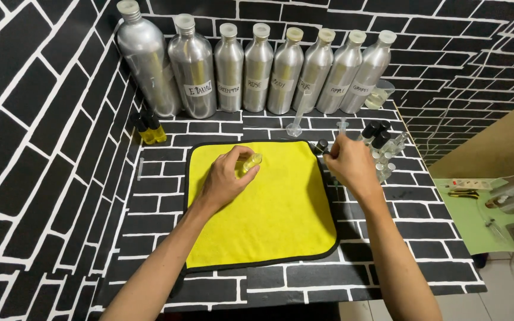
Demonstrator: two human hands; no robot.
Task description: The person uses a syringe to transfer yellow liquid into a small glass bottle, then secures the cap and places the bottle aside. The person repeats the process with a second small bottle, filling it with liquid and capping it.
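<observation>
Small clear vial (250,163) of pale yellow liquid, held tilted in the left hand (228,176), fingers wrapped round its body, only the upper end showing. It sits over the yellow cloth (269,220), close to the cloth's far edge, left of middle. Small dark cap (322,144) pinched at the fingertips of the right hand (352,166), just past the cloth's far right corner, over the black brick-pattern table (388,249). Vial and cap are apart. Whether the vial mouth is open cannot be told.
</observation>
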